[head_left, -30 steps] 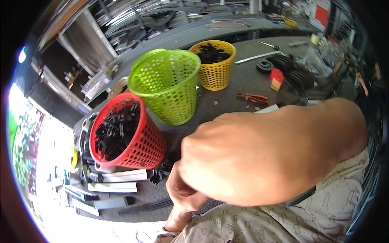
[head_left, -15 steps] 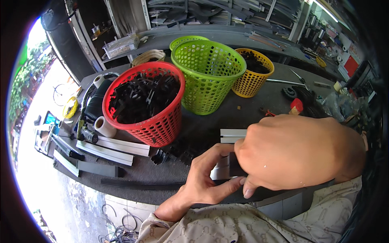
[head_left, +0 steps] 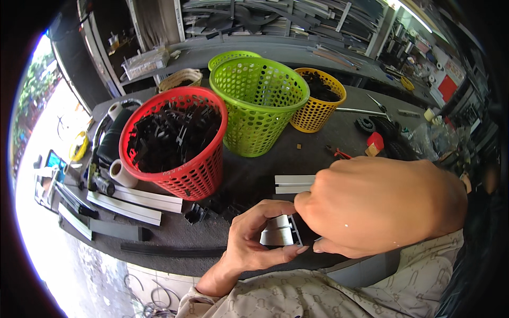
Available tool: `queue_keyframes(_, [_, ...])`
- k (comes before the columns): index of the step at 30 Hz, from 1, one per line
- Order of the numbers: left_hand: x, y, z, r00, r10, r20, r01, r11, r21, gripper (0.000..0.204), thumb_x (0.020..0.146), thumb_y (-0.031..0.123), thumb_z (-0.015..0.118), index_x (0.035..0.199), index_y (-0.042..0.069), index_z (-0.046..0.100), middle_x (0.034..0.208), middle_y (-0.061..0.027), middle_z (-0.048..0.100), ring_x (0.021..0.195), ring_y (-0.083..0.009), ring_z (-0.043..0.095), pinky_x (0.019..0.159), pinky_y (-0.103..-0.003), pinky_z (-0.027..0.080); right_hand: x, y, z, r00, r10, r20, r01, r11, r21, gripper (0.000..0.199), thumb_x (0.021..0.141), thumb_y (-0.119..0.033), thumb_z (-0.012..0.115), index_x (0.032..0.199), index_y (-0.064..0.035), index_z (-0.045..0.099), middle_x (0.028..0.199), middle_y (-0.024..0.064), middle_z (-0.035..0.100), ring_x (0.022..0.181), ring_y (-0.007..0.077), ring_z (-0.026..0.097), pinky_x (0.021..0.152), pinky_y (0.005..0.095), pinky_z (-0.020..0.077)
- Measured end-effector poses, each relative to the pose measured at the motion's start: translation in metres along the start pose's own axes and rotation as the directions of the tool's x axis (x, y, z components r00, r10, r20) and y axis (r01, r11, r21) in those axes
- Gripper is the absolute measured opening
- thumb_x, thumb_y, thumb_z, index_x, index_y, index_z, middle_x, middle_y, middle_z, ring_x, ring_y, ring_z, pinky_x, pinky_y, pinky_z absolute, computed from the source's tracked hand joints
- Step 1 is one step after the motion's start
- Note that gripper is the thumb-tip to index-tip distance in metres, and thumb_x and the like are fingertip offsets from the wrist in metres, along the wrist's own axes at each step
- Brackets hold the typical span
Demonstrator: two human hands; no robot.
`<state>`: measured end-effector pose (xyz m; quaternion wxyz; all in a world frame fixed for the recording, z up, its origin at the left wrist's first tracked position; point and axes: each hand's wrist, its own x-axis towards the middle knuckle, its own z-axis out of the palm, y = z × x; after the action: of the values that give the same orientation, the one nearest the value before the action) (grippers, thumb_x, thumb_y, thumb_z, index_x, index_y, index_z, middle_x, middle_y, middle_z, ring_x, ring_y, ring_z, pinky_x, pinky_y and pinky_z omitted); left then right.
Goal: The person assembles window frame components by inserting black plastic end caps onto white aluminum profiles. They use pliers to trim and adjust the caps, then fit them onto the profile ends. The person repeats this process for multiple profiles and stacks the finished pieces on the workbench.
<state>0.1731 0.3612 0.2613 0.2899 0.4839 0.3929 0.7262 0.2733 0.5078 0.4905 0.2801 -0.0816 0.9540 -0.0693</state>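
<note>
Between the thumb and fingers of my left hand (head_left: 246, 241) is a short silver aluminium profile piece (head_left: 277, 231), its ribbed end facing right. My right hand (head_left: 382, 204) is curled right beside that end. Its back faces up and hides most of its fingers; a dark bit shows by the fingertips, too covered to name. Loose black plastic parts (head_left: 197, 213) lie on the table beyond my left hand. Past my hands rests a flat silver profile strip (head_left: 293, 184).
A red basket (head_left: 204, 180) full of black plastic parts stands left, beside a green basket (head_left: 254, 127) and a yellow basket (head_left: 313, 116). White strips (head_left: 124, 208) and a long black strip (head_left: 169, 250) lie at left. Red-handled pliers (head_left: 340, 153) and a red roll (head_left: 375, 142) sit at right.
My right hand has drawn slightly apart from my left, exposing the profile piece's end. More of its silver face now shows. The whole view has shifted a little.
</note>
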Motion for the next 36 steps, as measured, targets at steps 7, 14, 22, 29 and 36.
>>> queue_keyframes(7, [0.001,0.002,-0.003,0.995,0.1,-0.018,-0.096,0.986,0.136,0.061,0.074,0.016,0.098,0.126,0.0,0.071,0.119,-0.015,0.075,0.105,-0.0252,0.075,0.09,-0.036,0.059,0.009,-0.006,0.001,1.0,0.006,-0.022,-0.009,0.992,-0.126,0.041,0.086,-0.031,0.084,0.093,0.003,0.062,0.072,0.0159,0.068,0.065,0.0354,0.072,0.059,0.0434,0.0582])
queue_keyframes(14, [0.008,0.007,-0.011,0.995,0.097,-0.004,-0.095,0.98,0.174,0.06,0.073,0.013,0.097,0.126,-0.001,0.071,0.115,-0.0143,0.076,0.1,-0.0224,0.077,0.083,-0.034,0.061,0.017,-0.005,-0.003,0.997,0.038,-0.062,-0.046,0.992,-0.121,0.044,0.08,-0.03,0.088,0.101,0.0001,0.064,0.077,0.012,0.066,0.069,0.0326,0.071,0.061,0.0428,0.0579])
queue_keyframes(22, [0.012,0.001,-0.015,0.984,0.18,0.003,-0.178,0.97,0.166,0.057,0.074,0.012,0.097,0.123,-0.002,0.071,0.115,-0.0153,0.075,0.101,-0.023,0.077,0.085,-0.034,0.062,0.02,-0.005,-0.008,0.997,0.062,-0.037,-0.065,0.995,-0.077,0.046,0.077,-0.028,0.089,0.105,-0.0007,0.065,0.079,0.0112,0.066,0.069,0.0326,0.071,0.06,0.043,0.0571])
queue_keyframes(29, [0.012,0.0,-0.015,0.978,0.21,0.005,-0.208,0.965,0.158,0.059,0.074,0.013,0.097,0.125,-0.003,0.071,0.117,-0.0168,0.075,0.102,-0.0263,0.076,0.087,-0.036,0.062,0.022,-0.004,-0.006,0.997,0.054,-0.059,-0.057,0.997,-0.046,0.052,0.074,-0.027,0.091,0.11,-0.0003,0.066,0.079,0.0102,0.067,0.067,0.0327,0.071,0.058,0.0425,0.0566])
queue_keyframes(36, [0.012,-0.003,-0.02,0.977,0.212,0.039,-0.215,0.966,0.142,0.063,0.068,0.012,0.097,0.122,-0.005,0.071,0.118,-0.0215,0.074,0.104,-0.0299,0.075,0.087,-0.038,0.06,0.023,-0.004,0.001,0.988,0.113,-0.108,-0.122,0.989,-0.079,0.053,0.069,-0.025,0.091,0.109,-0.0016,0.066,0.078,0.0092,0.068,0.064,0.0311,0.07,0.056,0.0423,0.0555])
